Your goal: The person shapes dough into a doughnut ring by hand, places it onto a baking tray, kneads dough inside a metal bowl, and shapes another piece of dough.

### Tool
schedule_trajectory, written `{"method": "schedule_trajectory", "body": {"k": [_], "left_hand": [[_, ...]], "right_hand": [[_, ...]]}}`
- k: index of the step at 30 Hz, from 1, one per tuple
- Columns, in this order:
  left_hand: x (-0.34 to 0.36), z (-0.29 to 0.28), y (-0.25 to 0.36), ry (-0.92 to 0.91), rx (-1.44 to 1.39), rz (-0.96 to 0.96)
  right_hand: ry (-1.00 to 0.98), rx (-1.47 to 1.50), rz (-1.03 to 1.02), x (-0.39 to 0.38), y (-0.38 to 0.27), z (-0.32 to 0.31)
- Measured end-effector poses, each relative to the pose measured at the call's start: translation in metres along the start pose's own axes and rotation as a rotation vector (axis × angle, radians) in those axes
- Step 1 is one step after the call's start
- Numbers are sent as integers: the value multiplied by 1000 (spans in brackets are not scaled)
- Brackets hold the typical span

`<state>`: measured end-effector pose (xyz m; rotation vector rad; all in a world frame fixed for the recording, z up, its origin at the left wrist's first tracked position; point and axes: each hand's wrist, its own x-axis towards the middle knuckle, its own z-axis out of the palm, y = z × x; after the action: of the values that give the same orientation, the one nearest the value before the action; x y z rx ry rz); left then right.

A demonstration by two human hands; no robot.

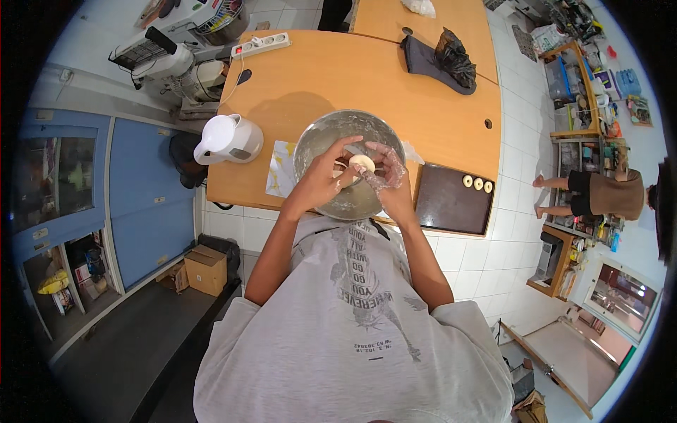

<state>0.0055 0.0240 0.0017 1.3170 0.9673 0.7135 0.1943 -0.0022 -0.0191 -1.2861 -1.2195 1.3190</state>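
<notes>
A small pale round of dough point(362, 163) is held between my two hands above a metal mixing bowl point(310, 139). My left hand point(330, 171) curls around it from the left, and my right hand point(387, 169) grips it from the right with thumb and fingers. Flour or dough sticks to the fingers, most heavily on the right hand. Smears of flour coat the bowl's inside wall; its bottom is mostly hidden by my hands. To the right of the bowl, a dark baking tray point(451, 201) carries small dough rings point(478, 184) in a row at its far right corner.
A white electric kettle point(229, 139) stands left of the bowl, beside a patterned sheet point(281, 169). Farther back on the wooden table point(331, 74) lie a power strip point(261, 45) and a dark pad with a black plastic bag point(455, 60). Another person point(610, 194) is by the shelves at right.
</notes>
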Motion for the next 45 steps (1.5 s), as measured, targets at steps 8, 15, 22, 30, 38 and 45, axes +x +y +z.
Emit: {"method": "schedule_trajectory", "body": {"k": [8,15,22,30,38,45], "left_hand": [[1,1,0,-22,25,37],[5,8,-3,22,-80,37],[3,1,-6,-9,-131,17],[5,5,-13,13,-134,10],[9,7,-16,31,-80,11],[8,5,-6,13,31,51]], "right_hand": [[31,133,51,-5,1,6],[-10,53,4,-4,-3,4],[15,115,18,0,-4,0],[-2,123,55,-1,-2,-3],[-91,-41,22,6,-10,-15],[-32,59,14,6,-14,-9]]}}
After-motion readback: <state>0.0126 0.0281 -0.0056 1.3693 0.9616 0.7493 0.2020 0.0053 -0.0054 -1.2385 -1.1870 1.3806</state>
